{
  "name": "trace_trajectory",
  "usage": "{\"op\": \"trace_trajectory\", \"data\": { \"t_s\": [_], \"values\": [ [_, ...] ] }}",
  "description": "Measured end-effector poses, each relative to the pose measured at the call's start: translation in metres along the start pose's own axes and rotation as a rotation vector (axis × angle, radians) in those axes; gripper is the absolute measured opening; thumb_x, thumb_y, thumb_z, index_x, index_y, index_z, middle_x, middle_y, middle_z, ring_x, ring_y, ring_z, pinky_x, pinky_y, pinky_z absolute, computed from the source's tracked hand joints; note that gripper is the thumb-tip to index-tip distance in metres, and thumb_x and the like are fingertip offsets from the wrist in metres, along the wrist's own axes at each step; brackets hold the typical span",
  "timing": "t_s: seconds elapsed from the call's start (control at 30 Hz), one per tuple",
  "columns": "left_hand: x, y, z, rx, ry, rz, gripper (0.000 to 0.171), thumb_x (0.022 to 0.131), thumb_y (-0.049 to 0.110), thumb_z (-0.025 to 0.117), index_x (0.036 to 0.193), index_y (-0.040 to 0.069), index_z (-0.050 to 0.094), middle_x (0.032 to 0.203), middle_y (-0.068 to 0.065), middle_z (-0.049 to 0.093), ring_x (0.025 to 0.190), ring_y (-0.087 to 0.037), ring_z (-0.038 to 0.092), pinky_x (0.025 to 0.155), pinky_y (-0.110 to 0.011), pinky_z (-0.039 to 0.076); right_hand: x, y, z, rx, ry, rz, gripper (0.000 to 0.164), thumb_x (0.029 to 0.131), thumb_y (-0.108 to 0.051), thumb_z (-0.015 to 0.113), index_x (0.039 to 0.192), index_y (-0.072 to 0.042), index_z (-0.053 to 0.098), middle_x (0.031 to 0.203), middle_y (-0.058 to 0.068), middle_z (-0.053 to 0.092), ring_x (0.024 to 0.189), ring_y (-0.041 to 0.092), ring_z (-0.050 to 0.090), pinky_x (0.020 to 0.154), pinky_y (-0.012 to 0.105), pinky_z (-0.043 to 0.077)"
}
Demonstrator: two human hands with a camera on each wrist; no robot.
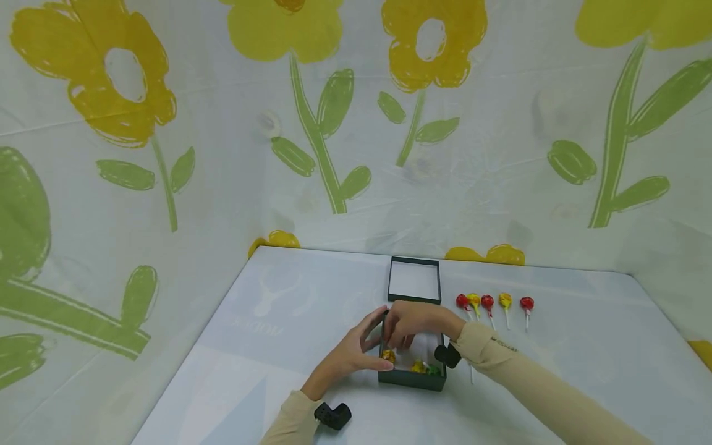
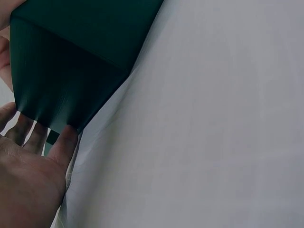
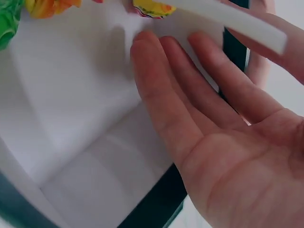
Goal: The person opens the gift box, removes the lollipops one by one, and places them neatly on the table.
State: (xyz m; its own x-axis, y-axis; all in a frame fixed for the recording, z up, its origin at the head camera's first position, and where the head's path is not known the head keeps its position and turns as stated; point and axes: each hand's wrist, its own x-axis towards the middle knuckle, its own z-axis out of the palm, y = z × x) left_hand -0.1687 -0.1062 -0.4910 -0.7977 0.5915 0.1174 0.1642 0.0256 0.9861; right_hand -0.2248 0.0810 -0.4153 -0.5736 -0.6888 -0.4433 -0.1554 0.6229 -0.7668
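A dark green box (image 1: pixel 412 379) with a white inside stands on the table, its top uncovered. My left hand (image 1: pixel 354 353) holds the box's left side, thumb near the front corner and fingers farther back; in the left wrist view its fingertips press the green wall (image 2: pixel 66 80). My right hand (image 1: pixel 414 321) reaches into the box from above. In the right wrist view a yellow-wrapped lollipop (image 3: pixel 154 8) has its white stick (image 3: pixel 237 19) against the thumb side of that hand; the exact pinch is hidden. Green (image 3: pixel 7 21) and orange-yellow (image 3: pixel 52 7) wrapped candies lie inside the box.
Behind the box lies its lid (image 1: pixel 414 279), white inside up with a dark rim. To the right, several lollipops lie in a row, among them a red one (image 1: pixel 526 303) and a yellow one (image 1: pixel 505 300). A flower-printed cloth (image 1: pixel 495 185) hangs behind the table.
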Motion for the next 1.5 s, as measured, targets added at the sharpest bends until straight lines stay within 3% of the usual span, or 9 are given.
{"op": "trace_trajectory", "data": {
  "t_s": [0.13, 0.27, 0.5, 0.67, 0.83, 1.13, 1.5],
  "values": [
    [-0.001, 0.015, 0.003, -0.012, -0.012, 0.0, 0.1, 0.079, 0.013, 0.077, 0.152, 0.007, 0.009, 0.158, -0.01, 0.009, 0.144, -0.025, 0.008, 0.111, -0.041, 0.028, 0.003, -0.001, 0.005, -0.037, 0.012, 0.075, 0.006, 0.08, 0.001, 0.068, 0.08, -0.005, 0.07, 0.077, 0.006, 0.067, 0.071, 0.026, 0.067, 0.066, 0.036, 0.059],
    [-0.002, 0.023, 0.004, -0.017, -0.017, -0.007, 0.099, 0.079, 0.01, 0.076, 0.152, 0.005, 0.009, 0.157, -0.013, 0.008, 0.144, -0.025, 0.008, 0.111, -0.041, 0.029, 0.004, -0.002, 0.01, -0.043, 0.032, 0.118, 0.008, 0.078, 0.003, 0.07, 0.079, -0.005, 0.07, 0.076, 0.007, 0.067, 0.067, 0.024, 0.065, 0.065, 0.035, 0.059],
    [-0.002, 0.024, 0.005, -0.028, -0.013, -0.01, 0.098, 0.078, 0.013, 0.078, 0.152, 0.013, 0.013, 0.158, -0.014, 0.007, 0.144, -0.023, 0.009, 0.11, -0.039, 0.031, 0.004, 0.0, 0.018, -0.078, 0.067, 0.137, 0.011, 0.074, 0.002, 0.074, 0.078, -0.007, 0.068, 0.076, 0.004, 0.064, 0.062, 0.016, 0.057, 0.063, 0.031, 0.057],
    [-0.001, 0.024, 0.006, -0.012, -0.02, -0.005, 0.1, 0.078, 0.015, 0.078, 0.152, 0.01, 0.011, 0.157, -0.015, 0.007, 0.144, -0.025, 0.008, 0.11, -0.043, 0.03, 0.002, 0.001, 0.018, -0.068, 0.094, 0.14, 0.01, 0.074, 0.001, 0.075, 0.078, -0.005, 0.068, 0.076, 0.005, 0.064, 0.063, 0.017, 0.059, 0.064, 0.03, 0.057],
    [-0.001, 0.024, 0.006, -0.008, -0.02, -0.001, 0.101, 0.078, 0.015, 0.078, 0.152, 0.008, 0.01, 0.157, -0.014, 0.007, 0.144, -0.026, 0.008, 0.111, -0.04, 0.03, -0.001, 0.001, 0.013, -0.05, 0.124, 0.077, 0.011, 0.072, 0.003, 0.075, 0.079, -0.005, 0.07, 0.075, 0.004, 0.066, 0.063, 0.017, 0.062, 0.063, 0.032, 0.058],
    [-0.002, 0.021, 0.006, -0.021, -0.01, 0.025, 0.097, 0.078, 0.011, 0.077, 0.152, 0.01, 0.013, 0.157, -0.009, 0.013, 0.143, -0.027, 0.011, 0.11, -0.04, 0.03, -0.016, 0.004, -0.004, -0.044, 0.161, -0.174, 0.015, 0.072, 0.002, 0.075, 0.084, -0.006, 0.068, 0.078, 0.004, 0.066, 0.069, 0.019, 0.06, 0.064, 0.032, 0.057],
    [-0.003, 0.022, 0.006, -0.005, 0.015, -0.006, 0.097, 0.078, 0.002, 0.075, 0.151, 0.004, 0.012, 0.157, -0.016, 0.01, 0.143, -0.028, 0.011, 0.111, -0.045, 0.028, -0.03, 0.01, -0.02, -0.005, 0.268, -0.194, 0.021, 0.072, 0.003, 0.077, 0.087, -0.008, 0.067, 0.088, 0.002, 0.064, 0.081, 0.021, 0.062, 0.076, 0.033, 0.057]
  ]
}}
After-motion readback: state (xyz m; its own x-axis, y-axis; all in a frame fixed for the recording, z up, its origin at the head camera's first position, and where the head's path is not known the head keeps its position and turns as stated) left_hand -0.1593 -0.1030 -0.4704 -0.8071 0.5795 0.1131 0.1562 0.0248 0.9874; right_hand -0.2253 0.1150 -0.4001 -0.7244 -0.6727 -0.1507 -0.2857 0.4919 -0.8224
